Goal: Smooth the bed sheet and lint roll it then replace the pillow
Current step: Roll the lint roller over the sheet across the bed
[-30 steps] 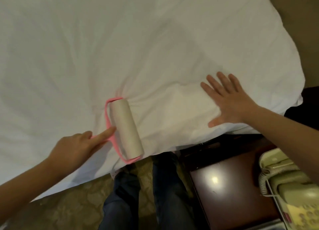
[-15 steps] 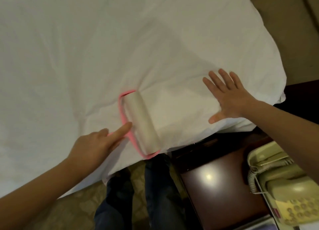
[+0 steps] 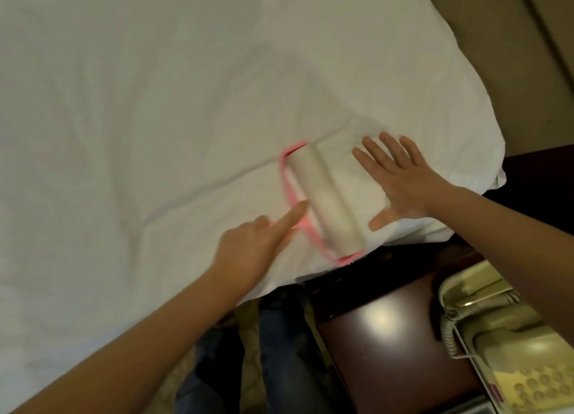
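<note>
A white bed sheet (image 3: 155, 103) covers the bed and fills most of the head view. A lint roller (image 3: 326, 199) with a pale roll and a pink frame lies on the sheet near the bed's corner. My left hand (image 3: 251, 246) grips the roller's pink handle, index finger stretched along the frame. My right hand (image 3: 400, 177) lies flat on the sheet just right of the roll, fingers spread. A fold of sheet is bunched between the roll and that hand. No pillow is in view.
A dark wooden nightstand (image 3: 388, 351) stands below the bed's corner, with a cream telephone (image 3: 503, 351) on its right side. My legs in jeans (image 3: 279, 351) stand on patterned carpet by the bed edge. A beige surface (image 3: 512, 56) borders the bed at upper right.
The roller has travelled right along the sheet toward my right hand, which stayed flat near the corner. The gap between roller and right hand has closed to a narrow strip.
</note>
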Tool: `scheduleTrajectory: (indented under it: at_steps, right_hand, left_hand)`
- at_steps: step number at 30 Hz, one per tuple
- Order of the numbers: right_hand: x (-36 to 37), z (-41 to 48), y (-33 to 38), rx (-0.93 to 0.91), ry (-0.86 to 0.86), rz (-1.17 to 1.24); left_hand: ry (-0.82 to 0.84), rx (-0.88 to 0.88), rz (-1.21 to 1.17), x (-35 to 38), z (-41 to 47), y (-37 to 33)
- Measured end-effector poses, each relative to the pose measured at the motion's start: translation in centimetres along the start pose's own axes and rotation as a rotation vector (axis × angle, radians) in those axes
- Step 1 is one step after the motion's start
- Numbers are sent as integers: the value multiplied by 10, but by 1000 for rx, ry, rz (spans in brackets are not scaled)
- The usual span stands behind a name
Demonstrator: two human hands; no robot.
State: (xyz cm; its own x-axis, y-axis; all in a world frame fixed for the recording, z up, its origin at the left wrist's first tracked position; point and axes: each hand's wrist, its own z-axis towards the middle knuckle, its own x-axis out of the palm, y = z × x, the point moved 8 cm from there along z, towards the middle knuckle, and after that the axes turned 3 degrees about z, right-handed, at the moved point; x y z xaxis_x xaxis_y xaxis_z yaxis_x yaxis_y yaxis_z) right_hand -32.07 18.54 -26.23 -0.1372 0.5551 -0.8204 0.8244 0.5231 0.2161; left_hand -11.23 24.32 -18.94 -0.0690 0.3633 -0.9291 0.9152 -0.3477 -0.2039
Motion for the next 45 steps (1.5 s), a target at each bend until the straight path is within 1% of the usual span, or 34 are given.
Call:
scheduleTrajectory:
  at_steps: [2, 5, 8, 9, 12, 13, 14, 16, 18, 20, 21, 23, 25, 27, 29, 31, 32, 33, 35, 37, 39, 42, 43, 45]
  right_hand:
    - [0, -5, -11, 45, 28, -26]
    - [-16, -10, -37, 180, -19, 7]
    - [-11, -9, -42, 248, 168, -1]
    - [-10, -7, -39, 248, 199, -3]
    - [-14, -8, -36, 266, 237, 48]
    - [-15, -8, -35, 273, 243, 64]
    - [-15, -8, -34, 277, 250, 70]
    - [-18, -8, -33, 281, 273, 59]
    - [-18, -10, -33, 288, 290, 77]
    - [-25, -12, -30, 296, 254, 139]
    - [-32, -9, -22, 279, 204, 153]
    - [-43, 8, 8, 138, 151, 42]
    - [-63, 40, 41, 43, 97, -28]
    - [-82, 72, 65, 41, 40, 7]
    - [-84, 92, 68, 88, 98, -19]
    - [-80, 101, 68, 114, 171, -25]
    - [-78, 102, 67, 135, 198, -6]
    - [-76, 100, 67, 161, 230, 5]
    - [-74, 100, 69, 197, 289, -7]
    - [-73, 104, 72, 218, 337, -12]
    - [-73, 105, 70, 257, 392, -13]
    - [-68, 108, 70, 299, 488, -32]
    - [-66, 108, 70, 316, 519, -42]
    - [-67, 110, 71, 344, 557, -52]
  left_hand:
    - [16, 28, 38, -11, -34, 31]
    - [54, 39, 35, -16, -56, 55]
    - [65, 60, 27, -7, -30, 33]
    - [34, 81, 23, -3, -11, 19]
    - [-101, 160, 34, -1, 42, -18]
    - [-124, 166, 29, -6, 48, -18]
    - [-112, 164, 18, -9, 45, -11]
    - [-25, 126, 2, -13, 20, 19]
    - [23, 81, 27, -22, -22, 57]
    - [98, 23, 42, -30, -64, 99]
    - [136, -9, 29, -34, -83, 119]
    - [215, -102, 2, -33, -118, 168]
    - [259, -217, -50, -30, -137, 215]
    - [244, -280, -43, -28, -128, 236]
    - [165, -224, 27, -32, -91, 224]
    - [1, -126, 60, -39, -40, 188]
    - [-62, -114, 48, -44, -14, 169]
    - [-72, -112, 37, -45, 12, 151]
    - [4, -125, 48, -36, 39, 136]
    - [-22, -113, 53, -48, 22, 150]
    - [122, -122, 48, -47, -32, 189]
    - [157, -128, 69, -51, -100, 247]
    - [155, -125, 68, -51, -105, 253]
    - [121, -87, 88, -46, -85, 246]
